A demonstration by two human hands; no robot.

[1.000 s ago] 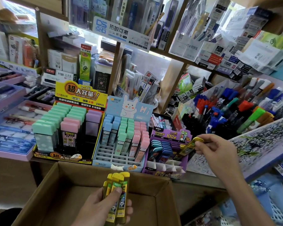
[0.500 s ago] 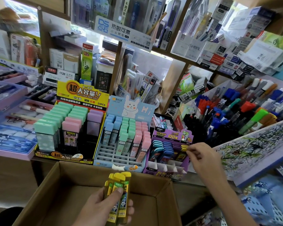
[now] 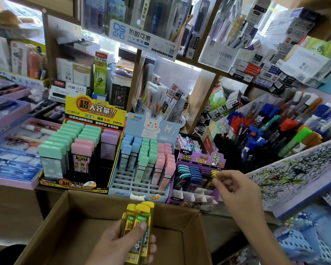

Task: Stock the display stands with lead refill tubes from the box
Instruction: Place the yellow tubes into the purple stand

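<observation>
A bundle of yellow tubes [image 3: 139,219] was gripped upright in the left hand [image 3: 122,243], with the thumb pressed across the green labels, just above the open cardboard box [image 3: 78,222]. One more yellow tube [image 3: 214,174] was pinched at its cap between the thumb and fingertips of the right hand [image 3: 237,190]. It was held at the right-hand column of the purple stand [image 3: 197,159], its body down among the tubes already standing there. How deep it sat could not be told. The two hands were well apart. White dividers with nothing in them were seen along the front rows of the purple stand.

The tubes were judged to be light, stiff and made of smooth hard plastic, so fairly slippery when several are held at once. A firm thumb across the bundle was thought needed to stop them fanning out. The leads inside were presumed brittle, so a drop was to be avoided. A hold on the body just under the cap was judged safer than the cap alone, which might pull off.

A blue stand [image 3: 120,190] and a yellow-and-black stand [image 3: 73,185], both holding pastel tubes, stood to the left.
</observation>
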